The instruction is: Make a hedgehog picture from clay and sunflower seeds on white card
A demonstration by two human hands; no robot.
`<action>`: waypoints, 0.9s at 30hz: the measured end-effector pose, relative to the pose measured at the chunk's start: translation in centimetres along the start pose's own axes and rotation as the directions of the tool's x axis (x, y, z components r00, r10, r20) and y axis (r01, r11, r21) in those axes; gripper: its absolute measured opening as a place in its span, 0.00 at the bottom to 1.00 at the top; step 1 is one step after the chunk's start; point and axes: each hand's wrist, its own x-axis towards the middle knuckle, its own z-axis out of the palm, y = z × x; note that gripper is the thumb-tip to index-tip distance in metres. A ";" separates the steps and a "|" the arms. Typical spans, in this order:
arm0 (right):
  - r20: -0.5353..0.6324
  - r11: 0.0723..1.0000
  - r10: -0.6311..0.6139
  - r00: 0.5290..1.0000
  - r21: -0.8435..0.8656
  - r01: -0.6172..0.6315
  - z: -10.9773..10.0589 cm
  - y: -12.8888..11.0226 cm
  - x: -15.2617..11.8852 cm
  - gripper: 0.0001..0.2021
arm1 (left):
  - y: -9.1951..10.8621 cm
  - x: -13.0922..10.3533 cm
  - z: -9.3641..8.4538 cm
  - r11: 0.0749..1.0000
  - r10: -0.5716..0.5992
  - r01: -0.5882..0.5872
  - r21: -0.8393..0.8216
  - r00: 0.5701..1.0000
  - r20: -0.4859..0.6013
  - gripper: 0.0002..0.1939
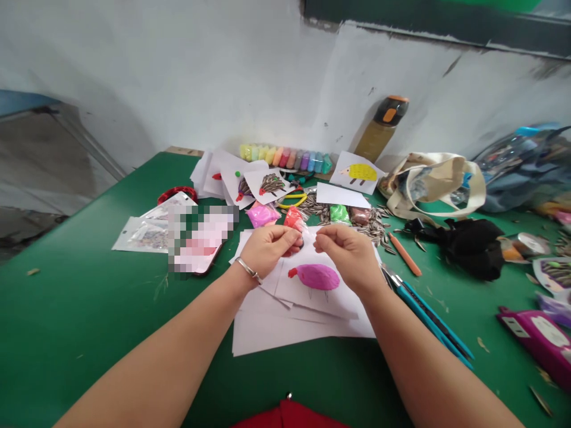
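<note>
My left hand [270, 246] has its thumb and fingers drawn together on a small dark piece [302, 243], too tiny to name, and a silver bracelet [248, 270] rings that wrist. My right hand [350, 255] is just beside it, its fingers curled in a pinch; I cannot tell whether anything sits between them. Below and between the hands, the purple clay figure [320, 277] with its red head lies flat on a white sheet, thin legs drawn beneath it, over a pile of papers [263, 333]. Just beyond my fingertips sits a red clay packet [293, 217], with a pink packet [262, 214] to its left and a green packet [339, 214] to its right, near scattered striped seeds [377, 229]. An orange stick [405, 254] and teal-handled tools [432, 321] lie to the right of the pile; a phone [203, 248], partly blurred out, is on the left. Farther back I see a card with a yellow animal [362, 172], a row of coloured clay [285, 157] and a bottle [379, 131] by the wall, all on the green worktop [111, 321].
</note>
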 end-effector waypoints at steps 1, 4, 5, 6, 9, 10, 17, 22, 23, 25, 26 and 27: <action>0.016 1.000 -0.018 1.000 0.012 0.018 0.1 0.2 0.0 0.06 | 0.0 0.0 0.0 1.000 0.002 -0.002 -0.001 1.000 -0.001 0.18; 0.010 0.998 -0.055 0.998 0.037 0.054 0.4 0.8 0.1 0.08 | -0.1 0.1 0.0 1.000 0.000 0.000 -0.010 1.000 -0.004 0.17; 0.000 0.998 -0.047 0.999 0.046 0.047 0.4 0.9 0.2 0.09 | -0.1 0.0 0.0 1.000 -0.005 0.005 -0.013 1.000 -0.004 0.17; -0.008 0.998 -0.030 1.000 0.059 0.031 0.4 0.9 0.2 0.09 | -0.1 0.0 0.0 1.000 -0.011 0.011 -0.014 1.000 -0.006 0.17; 0.011 0.997 0.005 1.000 0.074 -0.006 0.2 0.3 0.1 0.07 | 0.0 0.0 0.0 1.000 -0.026 0.026 -0.007 1.000 -0.017 0.17; 0.027 0.998 0.004 1.000 0.061 -0.005 0.1 0.1 0.0 0.08 | 0.1 -0.1 0.0 1.000 -0.027 0.027 -0.006 0.999 -0.021 0.17; -0.058 0.992 -0.042 0.997 -0.119 0.035 -0.1 -0.6 -0.2 0.14 | 0.0 0.1 -0.1 1.000 -0.020 0.020 -0.008 1.000 -0.016 0.16; -0.024 1.000 -0.009 1.000 -0.002 0.009 -0.1 -0.1 0.0 0.09 | 0.0 0.1 -0.1 0.999 -0.032 0.032 0.005 0.999 -0.018 0.15; -0.012 0.999 -0.011 1.000 0.030 0.011 -0.1 0.0 0.1 0.08 | 0.0 0.1 -0.1 0.999 -0.032 0.032 0.008 0.999 -0.018 0.15; -0.001 0.998 -0.022 1.000 0.051 0.022 0.1 0.4 0.2 0.08 | 0.0 0.1 -0.1 1.000 -0.024 0.024 0.013 1.000 -0.015 0.15; 0.005 0.998 -0.024 1.000 0.055 0.024 0.2 0.5 0.2 0.07 | 0.0 0.1 -0.1 1.000 -0.018 0.019 0.013 1.000 -0.012 0.16; 0.014 0.998 -0.022 1.000 0.063 0.021 0.3 0.7 0.2 0.08 | 0.0 0.1 -0.1 1.000 -0.014 0.014 0.012 1.000 -0.010 0.16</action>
